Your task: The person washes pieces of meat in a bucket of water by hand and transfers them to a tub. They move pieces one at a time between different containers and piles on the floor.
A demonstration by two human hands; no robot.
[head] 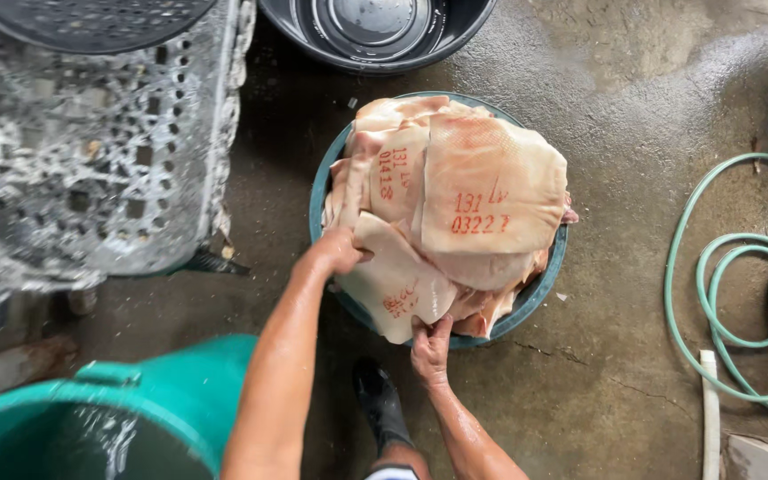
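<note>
Wet grey concrete fills most of my view, and nearest the bottom edge I see a black boot [382,404] planted on the floor [615,356], between two bare forearms. At the lower left of the frame sits a green tub [180,382] with water in it.

Moving up, my right hand [431,348] pinches the lower edge of a pale slab of pork skin [397,280], fingers closed tight on it at the near rim of the basin. My left hand [338,251], a little higher and to the left, has its fingers curled shut around the upper left edge of the same slab. That slab hangs over the near-left rim of a round teal basin [540,289] in the middle of the frame, part of a heap of similar skins [491,182] with red stamped marks that fills the basin and overhangs it.

At the right of the frame a light green hose [700,293] lies coiled on the floor, well apart from the basin. At the upper left stands a perforated grey crate [91,142]. Farthest off, at the top centre, is a dark round tub [375,31], just beyond the basin.
</note>
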